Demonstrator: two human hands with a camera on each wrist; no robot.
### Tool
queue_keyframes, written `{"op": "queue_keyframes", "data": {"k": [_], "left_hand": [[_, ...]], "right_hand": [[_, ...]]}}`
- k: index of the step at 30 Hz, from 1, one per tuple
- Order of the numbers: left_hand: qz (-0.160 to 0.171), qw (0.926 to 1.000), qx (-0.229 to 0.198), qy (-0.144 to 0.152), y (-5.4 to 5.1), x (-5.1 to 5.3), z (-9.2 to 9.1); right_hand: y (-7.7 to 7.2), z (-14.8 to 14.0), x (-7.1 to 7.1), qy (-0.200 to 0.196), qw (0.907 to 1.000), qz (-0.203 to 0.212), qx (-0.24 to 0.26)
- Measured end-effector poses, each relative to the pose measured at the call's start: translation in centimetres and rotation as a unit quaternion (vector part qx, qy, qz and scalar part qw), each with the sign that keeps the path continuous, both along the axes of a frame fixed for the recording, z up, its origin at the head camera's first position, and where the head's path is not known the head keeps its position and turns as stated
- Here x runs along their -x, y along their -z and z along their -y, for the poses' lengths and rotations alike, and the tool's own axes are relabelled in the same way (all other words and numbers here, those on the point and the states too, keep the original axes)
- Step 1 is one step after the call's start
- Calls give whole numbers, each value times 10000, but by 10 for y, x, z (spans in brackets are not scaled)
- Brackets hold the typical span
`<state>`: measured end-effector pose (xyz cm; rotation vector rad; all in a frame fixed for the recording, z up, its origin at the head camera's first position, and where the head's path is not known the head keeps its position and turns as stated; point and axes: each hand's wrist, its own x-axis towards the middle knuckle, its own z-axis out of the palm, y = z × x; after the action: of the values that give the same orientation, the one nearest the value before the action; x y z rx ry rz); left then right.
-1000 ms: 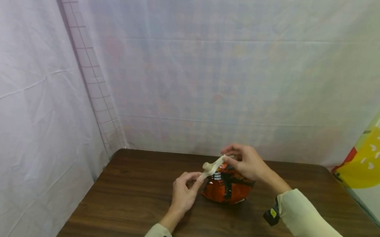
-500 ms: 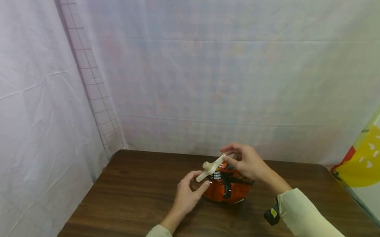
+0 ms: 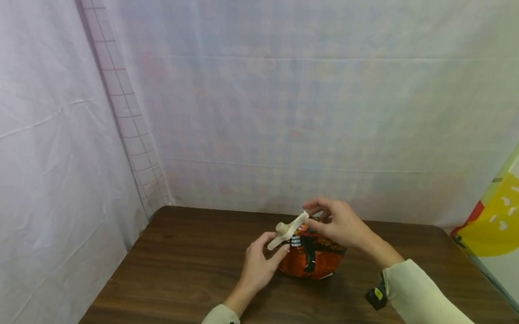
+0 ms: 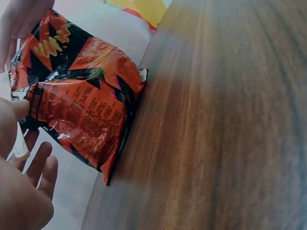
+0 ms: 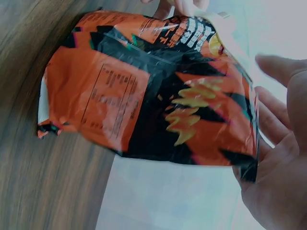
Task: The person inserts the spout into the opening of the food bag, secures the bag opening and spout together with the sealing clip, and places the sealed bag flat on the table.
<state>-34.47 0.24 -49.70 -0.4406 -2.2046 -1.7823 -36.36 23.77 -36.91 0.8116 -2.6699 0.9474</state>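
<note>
An orange and black snack bag stands on the table, its printed sides showing in the left wrist view and the right wrist view. Along its top edge runs a cream bag clip with a round cap sticking out. My left hand has thumb and forefinger on either side of the clip's near end; in the left wrist view the other fingers hang loosely behind. At the far end, my right hand holds thumb and fingers around the clip's tip. The bag partly hides the right fingers.
The dark wooden table stretches out on both sides of the bag. A pale curtain hangs right behind the table's back edge, with a white cloth at the left. A yellow printed shape shows at the right.
My left hand has shifted slightly right and spread its thumb from the clip's near end onto the bag's side, uncovering that end. The right hand has barely moved.
</note>
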Motion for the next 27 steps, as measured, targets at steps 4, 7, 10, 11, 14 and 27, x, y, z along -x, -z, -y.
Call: {"op": "queue_keyframes", "data": {"k": [4, 7, 10, 11, 14, 27], "left_hand": [[40, 9998, -168, 73, 2, 0, -2], [75, 9995, -282, 84, 3, -1, -3], [107, 9991, -401, 99, 3, -2, -4], [120, 9989, -435, 105, 3, -2, -4], [123, 9990, -420, 69, 4, -3, -5], [-4, 9997, -56, -229, 12, -1, -8]], "right_hand": [[6, -9, -2, 7, 10000, -44, -63], [12, -19, -5, 34, 9999, 93, -85], [19, -29, -8, 159, 9996, 137, -163], [22, -33, -8, 199, 9996, 106, -196], [29, -44, -10, 330, 9991, 20, -269], [55, -77, -20, 363, 9974, 615, -75]]}}
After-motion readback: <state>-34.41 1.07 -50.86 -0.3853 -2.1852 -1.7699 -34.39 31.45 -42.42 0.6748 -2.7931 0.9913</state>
